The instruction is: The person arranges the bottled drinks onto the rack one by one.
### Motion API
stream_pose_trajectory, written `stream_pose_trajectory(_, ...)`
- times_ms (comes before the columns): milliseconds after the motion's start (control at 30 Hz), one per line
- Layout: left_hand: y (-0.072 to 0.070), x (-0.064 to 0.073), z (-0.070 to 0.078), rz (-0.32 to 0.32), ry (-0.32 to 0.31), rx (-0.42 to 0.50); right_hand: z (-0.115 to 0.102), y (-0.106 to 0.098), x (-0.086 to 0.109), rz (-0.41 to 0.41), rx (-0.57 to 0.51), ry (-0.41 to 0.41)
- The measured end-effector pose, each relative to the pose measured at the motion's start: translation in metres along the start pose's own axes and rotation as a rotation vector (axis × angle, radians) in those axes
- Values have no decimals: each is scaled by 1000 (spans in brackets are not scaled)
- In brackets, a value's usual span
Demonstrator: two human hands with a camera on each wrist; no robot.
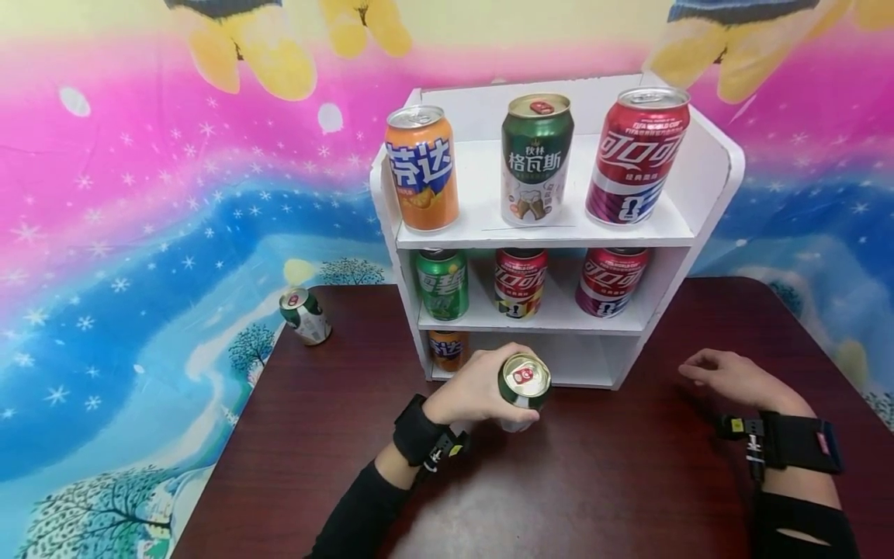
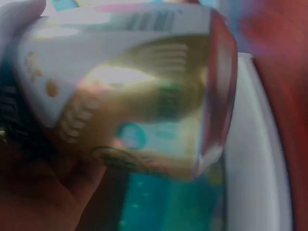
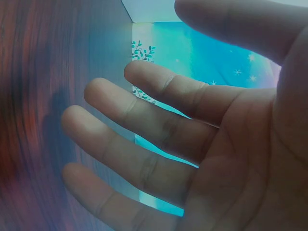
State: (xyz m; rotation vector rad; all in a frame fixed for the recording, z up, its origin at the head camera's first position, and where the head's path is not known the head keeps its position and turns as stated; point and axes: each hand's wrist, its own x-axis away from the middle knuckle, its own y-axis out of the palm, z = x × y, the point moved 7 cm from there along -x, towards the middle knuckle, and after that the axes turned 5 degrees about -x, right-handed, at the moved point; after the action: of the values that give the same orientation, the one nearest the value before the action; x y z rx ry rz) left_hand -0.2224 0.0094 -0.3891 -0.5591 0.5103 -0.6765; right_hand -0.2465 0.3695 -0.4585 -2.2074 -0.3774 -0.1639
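My left hand (image 1: 482, 386) grips a green and white drink can (image 1: 525, 380) around its side, gold top facing up, in front of the bottom shelf. The left wrist view shows the can's white and gold side (image 2: 144, 96) up close, slightly blurred. To the right of the shelf, my right hand (image 1: 729, 378) is held over the table with nothing in it; its fingers (image 3: 159, 125) are spread and relaxed in the right wrist view. On the bottom shelf an orange can (image 1: 447, 349) stands at the left, partly covered by the shelf above.
A white three-tier shelf (image 1: 531, 326) stands on the dark wooden table (image 1: 594, 481). Its top holds an orange can (image 1: 422, 171), a green can (image 1: 536, 159) and a red can (image 1: 637, 155). One green can (image 1: 447, 285) and two red cans fill the middle. Another green can (image 1: 305, 317) stands far left.
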Motion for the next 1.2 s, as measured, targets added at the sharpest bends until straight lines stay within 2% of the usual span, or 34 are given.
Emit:
stream_pose_trajectory(133,11,-6,-13,13,-19,-18,1,0,0,7,13,1)
stream_pose_trajectory(400,19,-13,-36,67,-88,-53,2,2,1,-2,4,10)
stream_pose_trajectory(567,17,-17,-45,131,-154,-69,2,2,0,-1,-4,3)
stream_pose_trajectory(700,14,-20,-53,159,-211,-103,2,1,-1,-4,-7,4)
stream_pose_trajectory(833,12,-25,-58,170,-224,-133,3,1,-2,-5,-9,11)
stream_pose_trajectory(1200,9,-30,-70,182,-269,-68,5,2,-2,-2,-6,21)
